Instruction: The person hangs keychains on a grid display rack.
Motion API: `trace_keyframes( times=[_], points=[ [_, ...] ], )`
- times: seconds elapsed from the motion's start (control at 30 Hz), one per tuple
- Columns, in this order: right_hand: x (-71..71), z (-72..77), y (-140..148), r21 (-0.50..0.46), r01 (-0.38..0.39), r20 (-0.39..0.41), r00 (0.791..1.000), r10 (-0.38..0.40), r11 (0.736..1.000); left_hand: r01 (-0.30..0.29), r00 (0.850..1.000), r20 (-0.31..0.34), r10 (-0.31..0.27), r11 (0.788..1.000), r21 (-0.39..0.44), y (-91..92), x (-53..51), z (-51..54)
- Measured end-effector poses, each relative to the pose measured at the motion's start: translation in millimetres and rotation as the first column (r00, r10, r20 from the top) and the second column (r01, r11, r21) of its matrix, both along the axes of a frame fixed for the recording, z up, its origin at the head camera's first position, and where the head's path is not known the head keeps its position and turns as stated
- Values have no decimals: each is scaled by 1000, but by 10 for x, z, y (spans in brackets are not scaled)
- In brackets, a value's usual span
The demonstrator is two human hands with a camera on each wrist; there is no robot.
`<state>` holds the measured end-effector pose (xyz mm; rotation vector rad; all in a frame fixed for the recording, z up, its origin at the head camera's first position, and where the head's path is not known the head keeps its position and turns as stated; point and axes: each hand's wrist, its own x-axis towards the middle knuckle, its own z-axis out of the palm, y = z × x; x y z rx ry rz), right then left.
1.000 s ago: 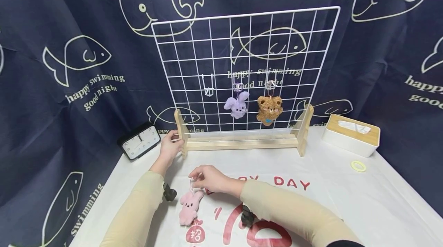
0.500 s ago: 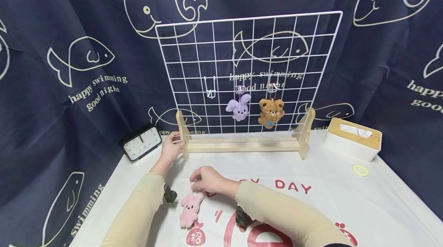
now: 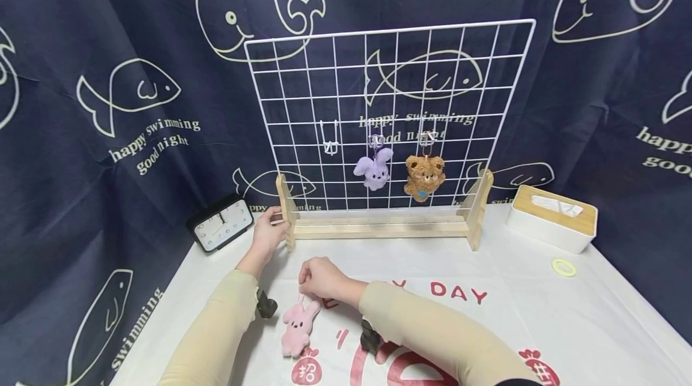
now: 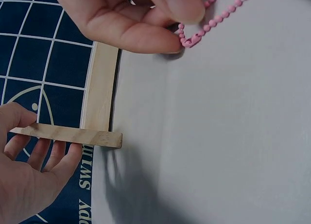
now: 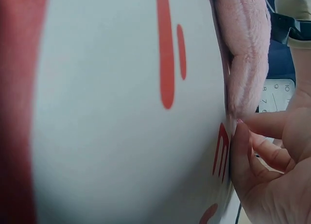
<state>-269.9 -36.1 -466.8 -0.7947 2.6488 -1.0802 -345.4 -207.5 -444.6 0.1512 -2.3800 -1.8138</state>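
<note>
We note one change against the head views of the last second: the right hand (image 3: 325, 278), whose fingertips stood slightly parted at first, now has its thumb and fingers drawn closer together, and its forearm has swung a little to the left. In the left wrist view, its grip pinches the pink bead chain (image 4: 226, 14) close to the clasp (image 4: 192, 41). The pink rabbit (image 3: 297, 329) has kept its place at the near left of the tabletop (image 3: 411, 260), just nearer to us than that hand, head toward the far side; whether any part of it is raised off the surface we cannot tell. We find the left hand (image 3: 267, 236) unchanged, its grip holding the left end of the wooden stand (image 3: 286, 212), thumb on one side and fingers on the other. The wire grid (image 3: 397, 32) stands upright at the far side; on it hang the purple rabbit (image 3: 374, 170), near the middle, and the brown bear (image 3: 425, 177) to its right. The hook (image 3: 330, 147) to the left of both carries no toy. Neither hanging toy has shifted on the grid. For the work in hand, we judge the change to be one of hold and not of place: the chain is more firmly secured, the clasp lies within finger reach, and the rabbit remains apart from the grid.
</note>
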Motion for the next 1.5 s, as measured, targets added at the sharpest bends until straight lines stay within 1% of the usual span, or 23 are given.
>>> trace_keyframes(
  times=[0.13, 0.37, 0.57, 0.7, 0.9, 1.0, 1.23, 1.3, 1.5],
  points=[
    [1, 4, -15, 10, 20, 10, 1000, -20, 1000, 1, 1000, 7, -1, 1000, -1, -2, 4, 7],
    [-4, 24, -39, 90, 28, -1, 1000, -28, 996, 4, 1000, 8, -4, 1000, 1, 5, -13, 0],
    [-16, 54, -37, 157, 3, 6, 1000, -4, 988, 3, 1000, 6, -3, 1000, -4, 10, -40, -5],
    [-23, 72, -23, 166, -16, 11, 1000, 14, 986, 3, 1000, 0, -3, 1000, 3, 0, -33, -6],
    [-29, 79, 11, 101, -32, 53, 998, 27, 994, 5, 1000, 9, -4, 1000, -4, -14, -27, -21],
    [-34, 90, 38, 58, -50, 51, 998, 47, 997, 5, 1000, 9, -5, 1000, -8, -16, -28, -25],
    [-49, 105, 104, -78, -88, 57, 994, 92, 993, 4, 1000, 1, -4, 1000, -16, -20, -36, -14],
    [-53, 103, 117, -103, -96, 49, 994, 101, 990, 5, 1000, 4, -5, 1000, -18, -20, -33, -11],
    [-54, 103, 137, -152, -118, -15, 993, 117, 981, 1, 1000, 5, -1, 1000, -10, -18, -25, -17]
  ],
)
